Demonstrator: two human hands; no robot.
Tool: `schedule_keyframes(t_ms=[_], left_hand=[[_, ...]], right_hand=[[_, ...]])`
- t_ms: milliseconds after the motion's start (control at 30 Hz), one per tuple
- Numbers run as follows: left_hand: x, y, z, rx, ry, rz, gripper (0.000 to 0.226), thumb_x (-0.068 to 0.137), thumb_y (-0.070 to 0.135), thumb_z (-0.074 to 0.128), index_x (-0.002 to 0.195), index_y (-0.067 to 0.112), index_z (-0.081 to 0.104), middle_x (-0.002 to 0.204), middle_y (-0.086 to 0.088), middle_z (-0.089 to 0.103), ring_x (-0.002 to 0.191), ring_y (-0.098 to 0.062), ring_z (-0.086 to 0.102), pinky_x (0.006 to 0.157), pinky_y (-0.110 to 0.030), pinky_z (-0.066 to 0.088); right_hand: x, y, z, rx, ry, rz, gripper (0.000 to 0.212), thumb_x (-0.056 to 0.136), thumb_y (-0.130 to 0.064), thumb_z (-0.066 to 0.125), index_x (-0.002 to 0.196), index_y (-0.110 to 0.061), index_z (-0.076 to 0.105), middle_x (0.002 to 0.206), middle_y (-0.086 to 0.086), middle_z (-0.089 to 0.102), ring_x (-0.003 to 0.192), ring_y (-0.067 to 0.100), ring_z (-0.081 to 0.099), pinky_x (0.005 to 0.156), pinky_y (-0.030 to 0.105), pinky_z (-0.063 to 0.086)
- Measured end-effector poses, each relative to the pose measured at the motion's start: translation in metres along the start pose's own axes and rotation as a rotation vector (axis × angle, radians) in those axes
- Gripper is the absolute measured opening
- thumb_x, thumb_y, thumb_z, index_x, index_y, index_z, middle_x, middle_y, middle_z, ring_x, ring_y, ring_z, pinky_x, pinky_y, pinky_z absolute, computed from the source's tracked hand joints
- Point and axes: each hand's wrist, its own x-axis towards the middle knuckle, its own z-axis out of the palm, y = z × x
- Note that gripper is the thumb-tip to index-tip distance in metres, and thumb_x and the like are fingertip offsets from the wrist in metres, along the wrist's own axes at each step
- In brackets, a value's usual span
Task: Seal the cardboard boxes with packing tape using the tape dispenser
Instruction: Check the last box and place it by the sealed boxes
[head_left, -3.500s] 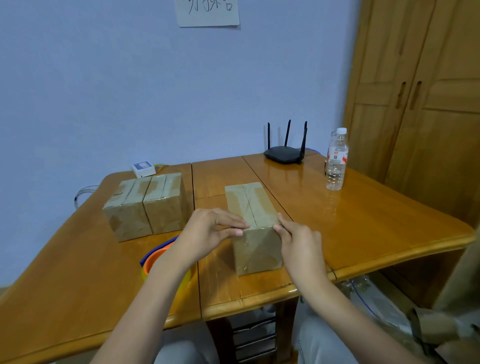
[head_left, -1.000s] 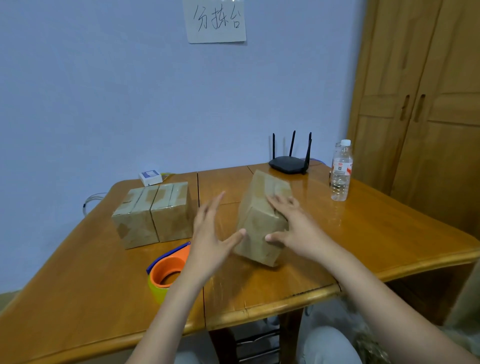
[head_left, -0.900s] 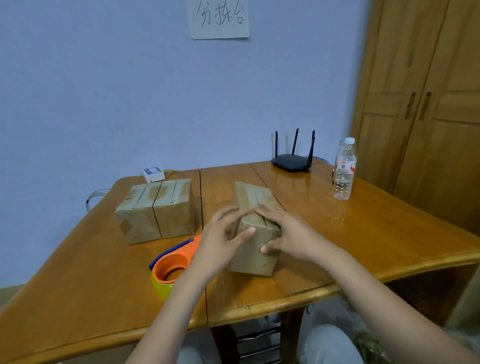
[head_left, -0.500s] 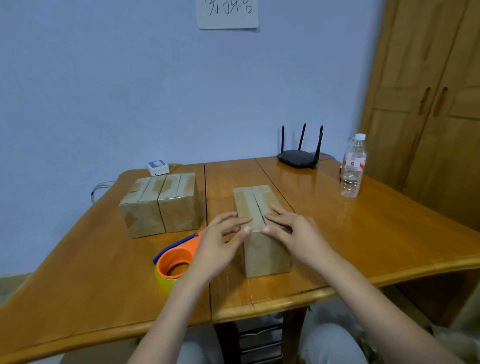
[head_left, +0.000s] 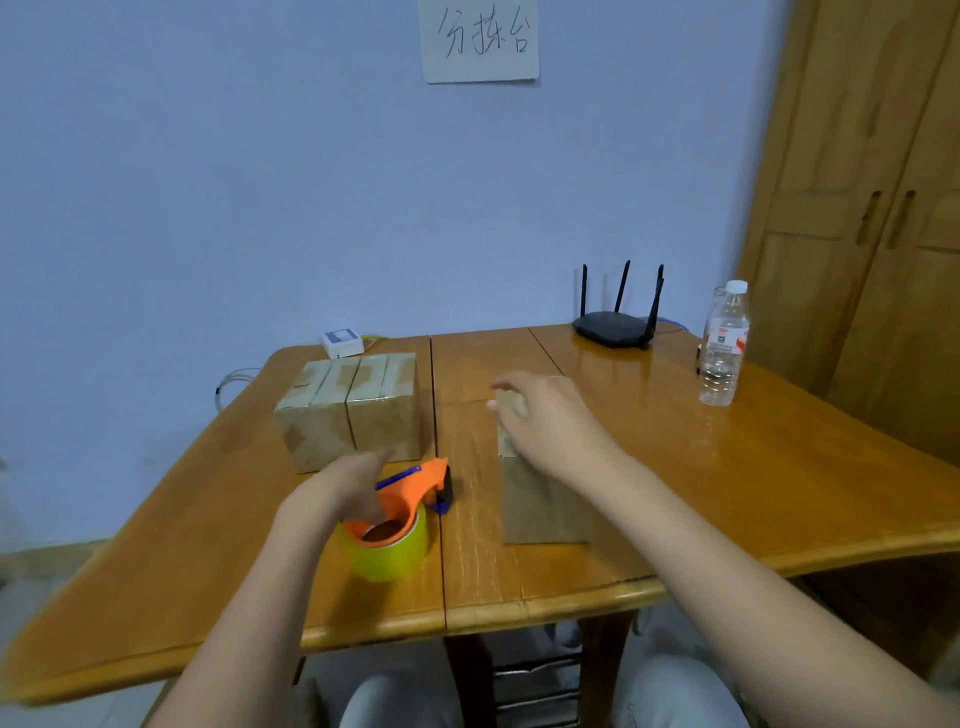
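Observation:
A brown cardboard box (head_left: 545, 504) stands in the middle of the wooden table (head_left: 779, 483), its long side running away from me. My right hand (head_left: 550, 421) lies on its top with fingers spread and relaxed, hiding most of the top seam. My left hand (head_left: 337, 493), blurred, reaches over the orange tape dispenser (head_left: 410, 493) with its yellow-green tape roll (head_left: 387, 553), left of the box. Its fingers look straight, on or just above the handle. Two taped boxes (head_left: 353, 410) sit side by side at the back left.
A black router (head_left: 615, 327) and a water bottle (head_left: 723, 343) stand at the table's back right. A small white device (head_left: 341, 342) lies behind the taped boxes. A wooden wardrobe (head_left: 857, 208) rises on the right. A paper note (head_left: 480, 39) hangs on the wall.
The box was turned over and set down flat. My left hand has left it and moved down-left to the tape dispenser. My right hand stays on the box top.

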Motion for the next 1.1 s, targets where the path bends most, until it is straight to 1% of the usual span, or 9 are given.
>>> schedule_keyframes(t_ms=[67, 167, 267, 400, 567, 733, 800, 933, 1100], left_hand=[[0.008, -0.004, 0.011, -0.032, -0.076, -0.026, 0.091, 0.078, 0.02, 0.082, 0.154, 0.023, 0.031, 0.145, -0.008, 0.05, 0.126, -0.028, 0.053, 0.095, -0.035, 0.051], [0.022, -0.013, 0.027, -0.102, 0.008, -0.03, 0.063, 0.074, 0.033, 0.085, 0.13, 0.016, 0.06, 0.116, -0.004, 0.066, 0.096, -0.021, 0.06, 0.075, -0.029, 0.049], [0.025, -0.021, 0.029, -0.191, 0.017, 0.013, 0.053, 0.073, 0.042, 0.085, 0.114, 0.017, 0.063, 0.103, 0.0, 0.066, 0.089, -0.019, 0.059, 0.069, -0.027, 0.044], [0.004, -0.026, 0.015, -0.605, -0.05, 0.228, 0.02, 0.09, 0.025, 0.07, 0.109, 0.029, 0.064, 0.091, 0.002, 0.07, 0.082, -0.017, 0.066, 0.072, -0.029, 0.054], [-0.019, -0.014, -0.014, -0.803, -0.219, 0.454, 0.027, 0.1, 0.02, 0.058, 0.126, 0.028, 0.06, 0.108, -0.005, 0.072, 0.093, -0.024, 0.071, 0.075, -0.028, 0.056], [-0.018, -0.013, -0.025, -0.83, -0.23, 0.481, 0.029, 0.1, 0.016, 0.058, 0.127, 0.027, 0.059, 0.109, -0.007, 0.071, 0.093, -0.025, 0.07, 0.075, -0.032, 0.057], [-0.015, -0.014, -0.025, -0.821, -0.245, 0.488, 0.028, 0.1, 0.016, 0.059, 0.126, 0.027, 0.06, 0.109, -0.009, 0.071, 0.094, -0.028, 0.07, 0.077, -0.035, 0.057], [-0.012, -0.013, -0.025, -0.816, -0.256, 0.508, 0.029, 0.1, 0.016, 0.058, 0.127, 0.027, 0.059, 0.108, -0.007, 0.071, 0.092, -0.024, 0.07, 0.074, -0.032, 0.056], [-0.004, -0.016, -0.022, -0.785, -0.207, 0.484, 0.028, 0.102, 0.015, 0.055, 0.13, 0.017, 0.058, 0.113, -0.011, 0.07, 0.094, -0.022, 0.069, 0.073, -0.028, 0.056]], right_hand=[[0.014, -0.009, 0.015, -0.046, -0.07, -0.023, 0.034, 0.102, -0.031, 0.055, 0.134, -0.022, 0.06, 0.127, 0.005, 0.066, 0.111, 0.02, 0.064, 0.097, 0.034, 0.051], [0.029, -0.018, 0.03, -0.051, -0.132, -0.024, 0.026, 0.101, -0.023, 0.058, 0.124, -0.015, 0.068, 0.117, 0.009, 0.069, 0.105, 0.023, 0.065, 0.092, 0.038, 0.056], [0.037, -0.018, 0.033, -0.037, -0.134, -0.025, 0.019, 0.097, -0.023, 0.065, 0.11, -0.012, 0.073, 0.101, 0.007, 0.071, 0.095, 0.021, 0.065, 0.087, 0.04, 0.058], [0.046, -0.009, 0.025, -0.017, -0.185, -0.022, 0.019, 0.086, -0.024, 0.079, 0.096, -0.011, 0.07, 0.086, 0.003, 0.068, 0.079, 0.016, 0.062, 0.075, 0.033, 0.054], [0.059, -0.005, 0.017, 0.083, -0.245, -0.012, 0.035, 0.076, -0.031, 0.087, 0.098, -0.013, 0.067, 0.089, 0.002, 0.067, 0.075, 0.011, 0.058, 0.064, 0.026, 0.046], [0.069, -0.002, 0.009, 0.103, -0.253, -0.065, 0.023, 0.077, -0.029, 0.087, 0.082, -0.011, 0.074, 0.075, -0.002, 0.07, 0.065, 0.004, 0.058, 0.053, 0.012, 0.041], [0.07, -0.002, 0.008, 0.128, -0.271, -0.072, 0.017, 0.078, -0.024, 0.086, 0.078, -0.011, 0.074, 0.068, -0.004, 0.069, 0.061, 0.003, 0.059, 0.055, 0.015, 0.045], [0.071, 0.002, 0.004, 0.289, -0.339, -0.042, 0.014, 0.082, -0.011, 0.082, 0.081, -0.001, 0.073, 0.072, 0.015, 0.073, 0.063, 0.016, 0.068, 0.065, 0.031, 0.061], [0.071, 0.007, 0.002, 0.371, -0.348, 0.003, 0.008, 0.084, -0.005, 0.079, 0.085, 0.001, 0.075, 0.063, 0.005, 0.07, 0.06, 0.013, 0.067, 0.068, 0.03, 0.061]])
